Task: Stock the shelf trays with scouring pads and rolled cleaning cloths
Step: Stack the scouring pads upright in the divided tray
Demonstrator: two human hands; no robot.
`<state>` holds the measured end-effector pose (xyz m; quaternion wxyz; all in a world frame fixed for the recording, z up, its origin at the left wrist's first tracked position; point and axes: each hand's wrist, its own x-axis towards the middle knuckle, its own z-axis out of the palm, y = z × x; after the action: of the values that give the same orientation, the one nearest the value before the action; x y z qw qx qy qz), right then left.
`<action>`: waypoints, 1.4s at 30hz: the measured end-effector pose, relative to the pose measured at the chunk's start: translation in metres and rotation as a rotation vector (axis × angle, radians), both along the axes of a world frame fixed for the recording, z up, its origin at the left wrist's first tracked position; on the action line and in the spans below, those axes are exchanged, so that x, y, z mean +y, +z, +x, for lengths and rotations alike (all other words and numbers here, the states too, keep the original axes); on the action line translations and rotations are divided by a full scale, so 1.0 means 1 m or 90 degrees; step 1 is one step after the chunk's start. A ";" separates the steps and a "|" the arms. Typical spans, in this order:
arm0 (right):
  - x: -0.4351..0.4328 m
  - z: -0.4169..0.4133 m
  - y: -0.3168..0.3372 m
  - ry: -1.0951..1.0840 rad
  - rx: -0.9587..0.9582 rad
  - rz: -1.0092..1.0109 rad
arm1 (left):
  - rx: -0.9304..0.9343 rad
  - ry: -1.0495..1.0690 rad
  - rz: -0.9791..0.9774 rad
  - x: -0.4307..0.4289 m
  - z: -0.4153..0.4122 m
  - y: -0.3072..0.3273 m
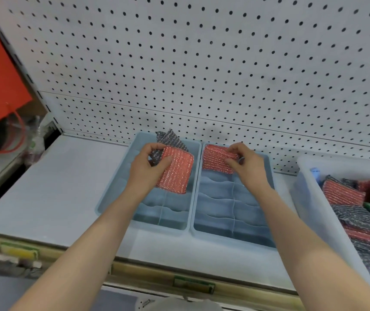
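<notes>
Holding stacked pads (pixel 178 170), left hand (pixel 148 172), right hand (pixel 248 168) pinching red pad (pixel 216 159)

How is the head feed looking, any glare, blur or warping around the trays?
Head view: light is even, no glare on the left tray or right tray; wide-angle warping curves the pegboard and shelf edge; slightly soft throughout, yet the left hand and right hand read clearly.

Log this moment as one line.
left hand: grips left red pad over left tray | right hand: pinches right red pad at right tray back
</notes>
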<state>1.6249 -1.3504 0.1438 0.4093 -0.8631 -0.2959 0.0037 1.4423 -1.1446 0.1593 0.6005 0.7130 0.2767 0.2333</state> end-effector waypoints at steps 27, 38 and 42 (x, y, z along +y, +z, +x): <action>0.013 -0.034 0.039 0.003 0.466 0.218 | -0.082 0.012 -0.026 -0.013 0.018 0.000; -0.003 -0.015 0.012 0.017 -0.065 -0.178 | -0.091 0.028 -0.037 -0.009 0.007 -0.010; 0.013 -0.017 0.004 0.027 -0.183 -0.255 | -0.084 0.019 -0.036 -0.006 0.003 -0.009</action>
<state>1.6075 -1.3372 0.1474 0.1834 -0.9123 -0.3625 -0.0514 1.4451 -1.1509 0.1508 0.6339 0.6746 0.2536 0.2804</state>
